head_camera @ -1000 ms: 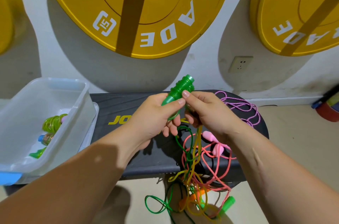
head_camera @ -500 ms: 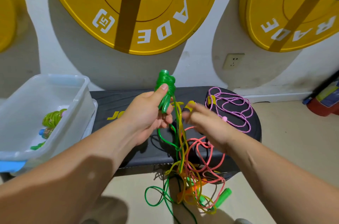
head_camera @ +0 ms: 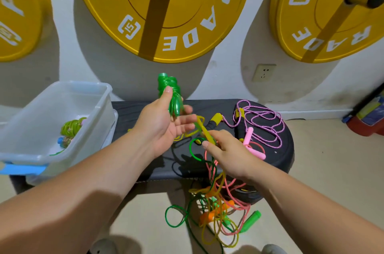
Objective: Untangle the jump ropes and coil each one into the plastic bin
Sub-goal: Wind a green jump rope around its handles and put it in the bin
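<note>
Several ropes (head_camera: 214, 206) hang tangled from the counter (head_camera: 135, 112) edge to the floor. The left hand (head_camera: 160, 127) grips a green handle (head_camera: 166, 85) wound with green rope, thumb pressed on it and the other fingers loosely spread. The right hand (head_camera: 230, 154) pinches a yellow rope (head_camera: 204, 132). The bin (head_camera: 91, 120), left on the counter, holds one coiled rope (head_camera: 71, 128).

The jump-rope handle (head_camera: 164, 83) and the cord wound on it are translucent green. A yellow cord (head_camera: 205, 133) and a dark green cord (head_camera: 190, 148) cross the black tabletop (head_camera: 145, 108). The braided rope (head_camera: 283, 129) is flecked pink and purple. The plastic bin (head_camera: 104, 112) is clear with a blue latch (head_camera: 22, 168). The weight plate (head_camera: 187, 14) is yellow, lettered white.
</note>
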